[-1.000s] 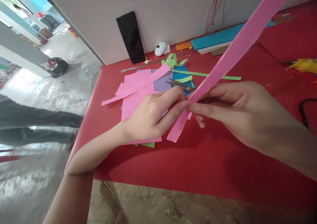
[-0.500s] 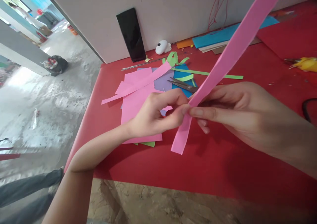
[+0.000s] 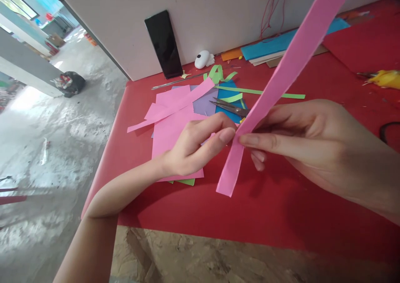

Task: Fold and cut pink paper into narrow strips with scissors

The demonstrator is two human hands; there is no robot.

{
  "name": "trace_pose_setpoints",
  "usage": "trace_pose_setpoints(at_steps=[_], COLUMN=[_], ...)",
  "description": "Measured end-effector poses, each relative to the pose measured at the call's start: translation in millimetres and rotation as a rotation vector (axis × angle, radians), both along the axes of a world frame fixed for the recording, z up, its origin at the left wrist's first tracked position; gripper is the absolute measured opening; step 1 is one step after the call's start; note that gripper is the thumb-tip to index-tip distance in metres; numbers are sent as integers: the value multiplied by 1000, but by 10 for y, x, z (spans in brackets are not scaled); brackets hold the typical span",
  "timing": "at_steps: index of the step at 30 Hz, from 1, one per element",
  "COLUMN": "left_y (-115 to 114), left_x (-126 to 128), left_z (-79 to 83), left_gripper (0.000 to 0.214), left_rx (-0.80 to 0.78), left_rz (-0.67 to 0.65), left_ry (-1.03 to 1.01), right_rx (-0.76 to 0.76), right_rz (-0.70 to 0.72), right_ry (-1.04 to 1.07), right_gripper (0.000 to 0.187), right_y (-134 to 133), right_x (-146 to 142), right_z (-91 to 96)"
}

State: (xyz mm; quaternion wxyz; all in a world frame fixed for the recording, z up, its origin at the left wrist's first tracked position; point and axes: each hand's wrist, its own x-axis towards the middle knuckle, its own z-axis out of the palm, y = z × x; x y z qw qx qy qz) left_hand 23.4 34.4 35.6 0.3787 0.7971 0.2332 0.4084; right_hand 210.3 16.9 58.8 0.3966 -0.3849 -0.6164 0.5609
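A pink strip [image 3: 287,74] is held aloft over the desk [image 3: 265,216], slanted from the upper right down to a free lower end in front of the hands. It is grasped by the right hand [image 3: 315,141], pinched between the thumb in front and the fingers bent behind. The left hand [image 3: 190,145] is placed at the strip's left edge, with the thumb tip just beside it and the index finger bent; whether the strip is gripped by the left fingers cannot be told, as their tips are partly hidden.

Beyond the left hand, a pink sheet [image 3: 168,143] is laid on the desk, crossed by a second pink piece [image 3: 184,101]. A purple sheet [image 3: 204,99] and a blue sheet [image 3: 225,115] are set near it, and the scissors [image 3: 229,107] are rested over the blue one, their handles partly covered by the held strip. A narrow green strip [image 3: 293,95] and curled green paper [image 3: 218,69] are seen farther back.

A phone [image 3: 164,43] is leaned against the wall [image 3: 100,16], with a white trinket [image 3: 203,59] placed to its right. Folded blue paper [image 3: 268,47] is seen along the wall, and a yellow object [image 3: 386,78] at the far right.
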Motion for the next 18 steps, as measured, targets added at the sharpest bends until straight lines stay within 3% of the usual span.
trace_pose_setpoints(at_steps=[10, 18], left_y=[30, 21], left_x=[29, 45], left_z=[34, 16], left_gripper=[22, 23], left_rx=[340, 264], left_rz=[42, 43], left_ry=[86, 80], right_rx=[23, -8], right_rz=[-45, -40], right_ry=[-41, -14], right_gripper=[31, 20], right_y=[31, 63], right_x=[15, 27], right_z=[-38, -82])
